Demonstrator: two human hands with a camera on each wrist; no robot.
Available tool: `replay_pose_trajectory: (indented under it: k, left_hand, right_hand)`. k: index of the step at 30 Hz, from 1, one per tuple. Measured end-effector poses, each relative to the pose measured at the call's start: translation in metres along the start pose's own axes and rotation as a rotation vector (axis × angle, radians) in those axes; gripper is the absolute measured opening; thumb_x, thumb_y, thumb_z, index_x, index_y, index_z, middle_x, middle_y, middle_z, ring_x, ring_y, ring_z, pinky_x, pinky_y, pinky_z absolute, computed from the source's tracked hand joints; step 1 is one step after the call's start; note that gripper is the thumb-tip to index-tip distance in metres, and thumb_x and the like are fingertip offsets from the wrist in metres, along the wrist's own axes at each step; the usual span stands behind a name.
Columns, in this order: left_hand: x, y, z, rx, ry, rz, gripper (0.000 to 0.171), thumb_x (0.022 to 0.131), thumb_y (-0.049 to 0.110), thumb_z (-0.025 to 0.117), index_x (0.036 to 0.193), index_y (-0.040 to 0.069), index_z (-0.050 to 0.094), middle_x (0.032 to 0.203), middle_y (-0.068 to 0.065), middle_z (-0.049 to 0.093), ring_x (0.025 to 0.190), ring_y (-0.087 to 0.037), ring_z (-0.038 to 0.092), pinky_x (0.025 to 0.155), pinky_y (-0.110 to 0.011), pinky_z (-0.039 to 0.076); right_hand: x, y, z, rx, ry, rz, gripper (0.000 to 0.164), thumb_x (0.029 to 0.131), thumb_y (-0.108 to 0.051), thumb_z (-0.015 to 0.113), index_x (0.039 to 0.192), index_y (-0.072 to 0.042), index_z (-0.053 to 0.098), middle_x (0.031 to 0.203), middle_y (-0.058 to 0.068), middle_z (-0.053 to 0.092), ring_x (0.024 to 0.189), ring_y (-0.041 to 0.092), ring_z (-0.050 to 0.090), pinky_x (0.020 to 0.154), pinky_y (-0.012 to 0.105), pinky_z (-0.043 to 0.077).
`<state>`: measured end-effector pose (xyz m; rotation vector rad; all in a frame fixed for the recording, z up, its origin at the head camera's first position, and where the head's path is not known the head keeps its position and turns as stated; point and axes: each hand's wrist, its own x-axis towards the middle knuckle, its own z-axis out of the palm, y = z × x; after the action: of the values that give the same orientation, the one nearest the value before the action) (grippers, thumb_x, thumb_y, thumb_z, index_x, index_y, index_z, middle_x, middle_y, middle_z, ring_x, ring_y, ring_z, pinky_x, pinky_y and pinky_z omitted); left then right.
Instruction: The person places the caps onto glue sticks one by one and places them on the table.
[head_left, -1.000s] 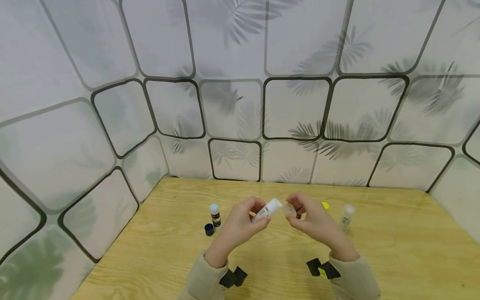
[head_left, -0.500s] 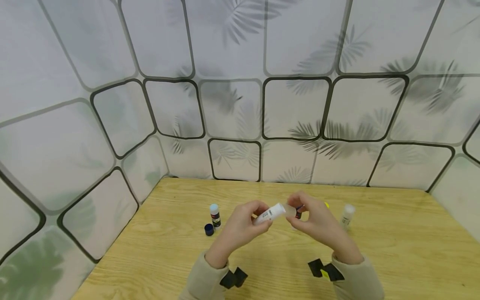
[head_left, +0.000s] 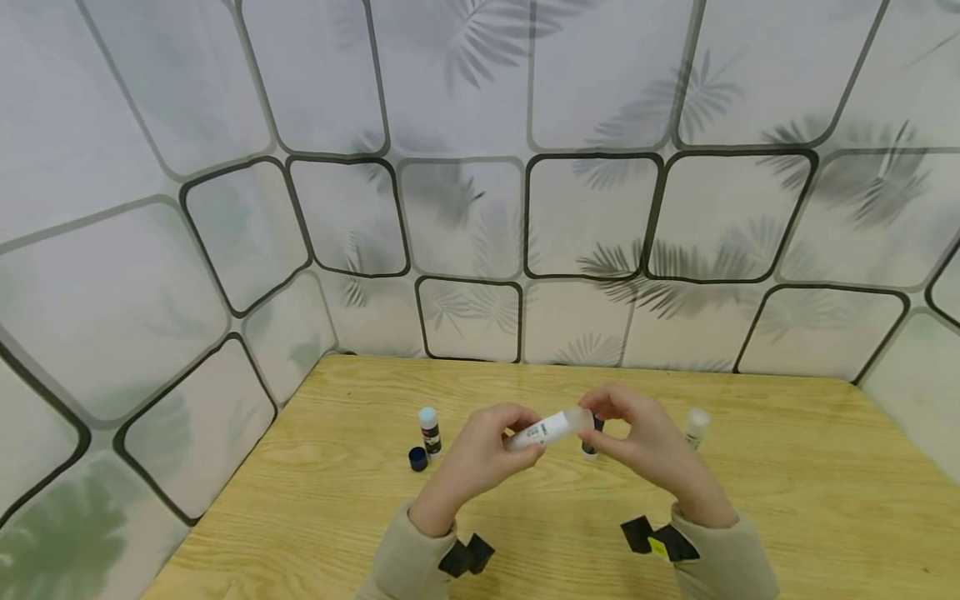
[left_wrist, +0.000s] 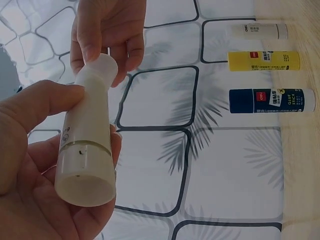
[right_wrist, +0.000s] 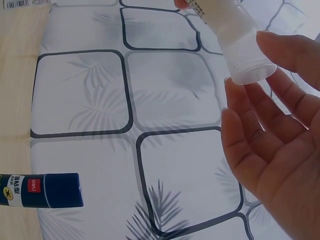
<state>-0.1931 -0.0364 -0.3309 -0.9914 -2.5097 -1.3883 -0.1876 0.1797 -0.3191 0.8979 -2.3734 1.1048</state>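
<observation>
A white glue stick [head_left: 542, 430] is gripped between the thumb and fingers of my left hand [head_left: 480, 450], tilted up toward the right. At its upper end sits a translucent ribbed cap [head_left: 577, 419], in line with the stick. My right hand [head_left: 654, 440] pinches that cap between thumb and fingertips; the right wrist view shows the ribbed cap [right_wrist: 245, 56] at close range. In the left wrist view the round base of the glue stick [left_wrist: 89, 135] faces the camera. How far the cap covers the stick cannot be told.
An uncapped glue stick [head_left: 430, 431] with a dark label stands on the wooden table [head_left: 337, 500], beside its dark blue cap [head_left: 417, 458]. Behind my right hand stand a navy glue stick [left_wrist: 270, 100], a yellow one [left_wrist: 264, 61] and a white one [head_left: 697, 427]. A patterned curtain [head_left: 465, 217] surrounds the table.
The cap and the stick's end, apart a second ago, now meet in line. The glue stick has tipped closer to level, and my right hand has shifted slightly right.
</observation>
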Motion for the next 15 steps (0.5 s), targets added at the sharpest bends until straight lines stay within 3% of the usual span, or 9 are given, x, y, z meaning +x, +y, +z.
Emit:
replay_pose_trajectory:
  k: [15]
  left_hand:
    - [0.0006,-0.0008,0.0014,0.001,-0.025,0.009,0.018,0.080,0.010,0.065,0.097,0.008,0.064,0.089,0.001,0.060,0.075,-0.011,0.054,0.060,-0.021,0.046]
  right_hand:
    - [-0.0025,0.0032,-0.0024,0.064,-0.019,0.000,0.025,0.073,-0.002,0.070,0.095,-0.010,0.060,0.096,0.002,0.060,0.085,0.010,0.056,0.072,0.030,0.048]
